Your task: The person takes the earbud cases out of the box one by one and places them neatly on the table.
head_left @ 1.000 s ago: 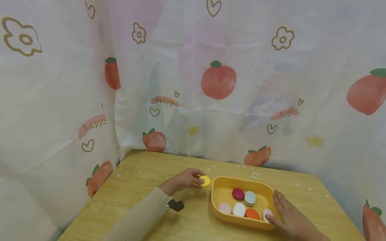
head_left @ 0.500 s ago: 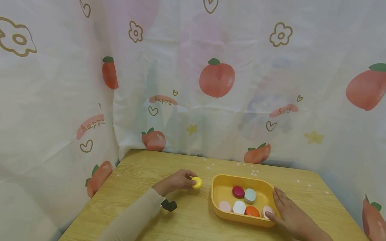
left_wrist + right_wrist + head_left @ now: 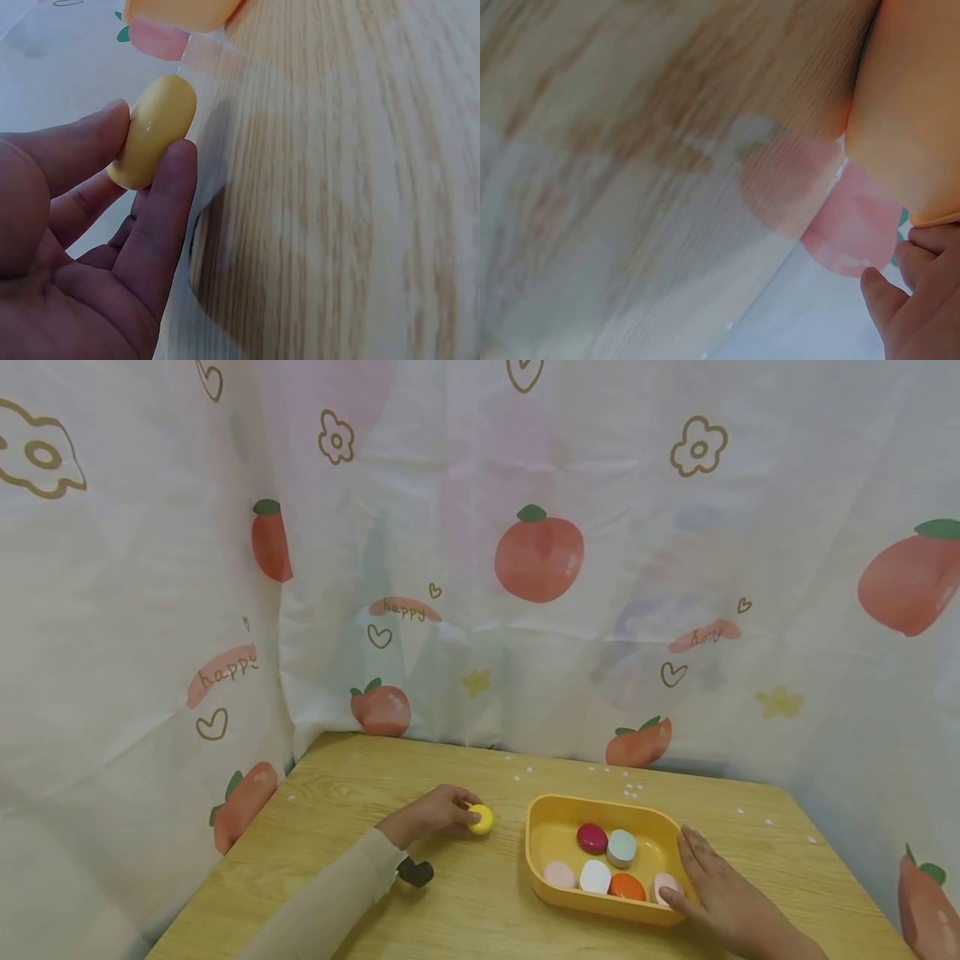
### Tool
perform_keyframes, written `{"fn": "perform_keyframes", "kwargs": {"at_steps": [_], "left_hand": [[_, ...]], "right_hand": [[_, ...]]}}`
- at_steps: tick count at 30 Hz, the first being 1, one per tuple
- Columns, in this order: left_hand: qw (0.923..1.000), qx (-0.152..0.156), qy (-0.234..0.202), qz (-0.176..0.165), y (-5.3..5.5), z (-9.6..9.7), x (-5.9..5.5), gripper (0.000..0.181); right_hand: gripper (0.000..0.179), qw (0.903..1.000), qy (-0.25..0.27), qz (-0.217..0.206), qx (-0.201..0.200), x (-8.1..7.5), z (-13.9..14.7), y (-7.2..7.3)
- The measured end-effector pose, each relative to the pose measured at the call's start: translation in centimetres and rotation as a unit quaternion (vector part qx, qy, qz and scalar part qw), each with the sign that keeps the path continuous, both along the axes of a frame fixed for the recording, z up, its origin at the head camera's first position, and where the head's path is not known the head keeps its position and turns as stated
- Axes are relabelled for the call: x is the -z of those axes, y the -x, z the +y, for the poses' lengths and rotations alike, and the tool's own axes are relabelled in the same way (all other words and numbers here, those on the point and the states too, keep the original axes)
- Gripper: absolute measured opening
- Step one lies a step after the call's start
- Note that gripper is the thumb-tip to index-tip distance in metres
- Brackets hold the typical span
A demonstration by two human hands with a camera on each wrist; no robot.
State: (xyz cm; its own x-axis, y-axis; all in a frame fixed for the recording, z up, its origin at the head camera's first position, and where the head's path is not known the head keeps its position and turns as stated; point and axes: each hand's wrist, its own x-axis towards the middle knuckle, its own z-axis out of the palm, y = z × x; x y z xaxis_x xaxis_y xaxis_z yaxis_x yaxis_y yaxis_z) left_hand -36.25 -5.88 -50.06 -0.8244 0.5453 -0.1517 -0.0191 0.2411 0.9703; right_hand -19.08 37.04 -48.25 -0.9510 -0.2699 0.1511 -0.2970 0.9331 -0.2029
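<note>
My left hand (image 3: 429,815) pinches a glossy yellow rounded disc (image 3: 481,820) between thumb and fingertips, left of the yellow tray (image 3: 600,906). In the left wrist view the disc (image 3: 157,127) shows edge-on, a thick smooth piece with the thumb on one side and fingers on the other. My right hand (image 3: 723,889) rests against the tray's right end, fingers straight along its outside and thumb over the front right corner. Inside the tray lie a dark red disc (image 3: 592,838), a pale green one (image 3: 622,848), an orange one (image 3: 627,887), a white one (image 3: 595,877) and two pale pink ones.
A wood-grain table (image 3: 450,910) carries the tray, with small white specks (image 3: 633,791) scattered near its back edge. A white curtain (image 3: 420,527) printed with peaches and hearts hangs behind and at both sides. A black piece (image 3: 415,872) sits at the left wrist.
My left hand has moved left with the yellow disc, away from the tray's left end, then slowed. The right hand stays against the tray, and the discs inside keep their places.
</note>
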Motion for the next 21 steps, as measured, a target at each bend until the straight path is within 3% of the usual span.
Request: {"fn": "perform_keyframes", "kwargs": {"at_steps": [4, 9, 15, 17, 21], "left_hand": [[0.9997, -0.001, 0.015, 0.018, 0.18, 0.06, 0.48, 0.033], [0.9964, 0.002, 0.050, 0.069, 0.38, 0.16, 0.97, 0.033], [0.9825, 0.003, 0.124, 0.139, 0.68, 0.42, 0.61, 0.034], [0.9794, 0.005, 0.136, 0.149, 0.77, 0.51, 0.45, 0.035], [0.9810, 0.011, 0.136, 0.138, 0.80, 0.57, 0.38, 0.035]], "right_hand": [[0.081, 1.0000, 0.000, 0.002, -0.001, 0.01, -0.12, -0.05], [0.084, 0.9999, -0.003, -0.008, 0.010, 0.05, -0.23, -0.07], [0.082, 0.9998, -0.014, 0.010, 0.003, 0.02, -0.07, -0.12], [0.082, 0.9998, -0.013, 0.012, 0.002, 0.00, -0.03, -0.13], [0.082, 0.9999, -0.007, 0.006, 0.004, 0.08, 0.06, -0.12]]}}
